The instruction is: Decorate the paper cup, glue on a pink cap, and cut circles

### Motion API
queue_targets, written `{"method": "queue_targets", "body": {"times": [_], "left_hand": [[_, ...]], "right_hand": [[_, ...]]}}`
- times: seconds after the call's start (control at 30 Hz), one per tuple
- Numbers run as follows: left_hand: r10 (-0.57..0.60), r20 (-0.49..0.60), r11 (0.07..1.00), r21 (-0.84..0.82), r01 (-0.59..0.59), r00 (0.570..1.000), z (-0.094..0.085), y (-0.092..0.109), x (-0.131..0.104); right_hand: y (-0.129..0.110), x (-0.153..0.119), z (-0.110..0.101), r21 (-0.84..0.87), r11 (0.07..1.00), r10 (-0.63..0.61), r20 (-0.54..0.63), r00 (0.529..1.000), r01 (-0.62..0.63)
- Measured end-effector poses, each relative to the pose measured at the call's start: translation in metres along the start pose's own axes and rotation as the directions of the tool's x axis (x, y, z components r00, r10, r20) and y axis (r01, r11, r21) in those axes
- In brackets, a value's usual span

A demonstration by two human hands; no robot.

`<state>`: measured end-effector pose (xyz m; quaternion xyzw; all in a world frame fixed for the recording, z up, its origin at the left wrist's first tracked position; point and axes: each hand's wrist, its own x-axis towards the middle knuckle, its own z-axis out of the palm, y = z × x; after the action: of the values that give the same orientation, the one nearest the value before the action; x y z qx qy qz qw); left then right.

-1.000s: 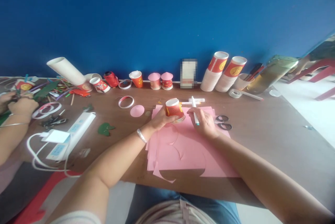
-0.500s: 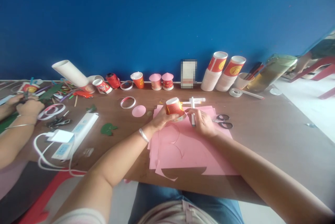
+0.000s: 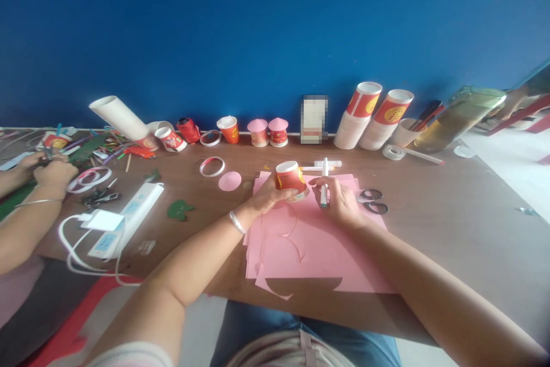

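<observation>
Upside down above the pink paper sheets [image 3: 292, 247], a red paper cup [image 3: 289, 175] is gripped by my left hand [image 3: 270, 195], whose fingers wrap its side and lower rim. My right hand [image 3: 341, 204] is closed around a white marker pen [image 3: 324, 181], held upright just right of the cup and apart from it. Curved cuts run through the top pink sheet. Beside my right hand, scissors [image 3: 373, 201] with black handles lie on the paper's right edge. A pink paper disc [image 3: 230, 181] rests on the table left of the cup.
Along the blue wall stand two small cups with pink cone roofs [image 3: 278, 132], stacked paper cups [image 3: 352, 126] and a tilted bottle [image 3: 459, 118]. A tape roll [image 3: 393, 152] sits near them. At left are a power strip [image 3: 129, 218] and a co-worker's hands [image 3: 54, 169].
My right hand with the marker has shifted slightly right, widening the gap to the cup. The whole view has turned a little. My left hand still holds the cup.
</observation>
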<state>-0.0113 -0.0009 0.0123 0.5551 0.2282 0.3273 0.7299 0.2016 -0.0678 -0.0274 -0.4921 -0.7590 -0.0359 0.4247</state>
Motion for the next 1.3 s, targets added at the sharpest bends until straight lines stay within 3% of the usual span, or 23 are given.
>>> {"method": "queue_targets", "body": {"times": [0.67,1.0,1.17,1.3], "left_hand": [[-0.019,-0.077,0.999,0.031,0.021,0.997,0.002,-0.004,0.000],[0.057,-0.117,0.990,0.133,-0.041,0.991,0.005,-0.016,0.001],[0.062,0.021,0.990,0.124,-0.065,0.998,-0.001,-0.019,-0.002],[0.134,0.031,0.964,0.227,-0.138,0.990,-0.006,-0.024,-0.002]], "right_hand": [[-0.006,0.000,0.003,0.078,0.996,-0.032,-0.030,0.999,0.034],[-0.009,0.001,0.006,0.042,0.996,0.075,0.053,0.996,-0.078],[-0.003,0.002,0.006,0.061,0.985,0.160,0.038,0.986,-0.162],[0.001,0.003,0.005,0.085,0.957,0.273,0.040,0.961,-0.276]]}}
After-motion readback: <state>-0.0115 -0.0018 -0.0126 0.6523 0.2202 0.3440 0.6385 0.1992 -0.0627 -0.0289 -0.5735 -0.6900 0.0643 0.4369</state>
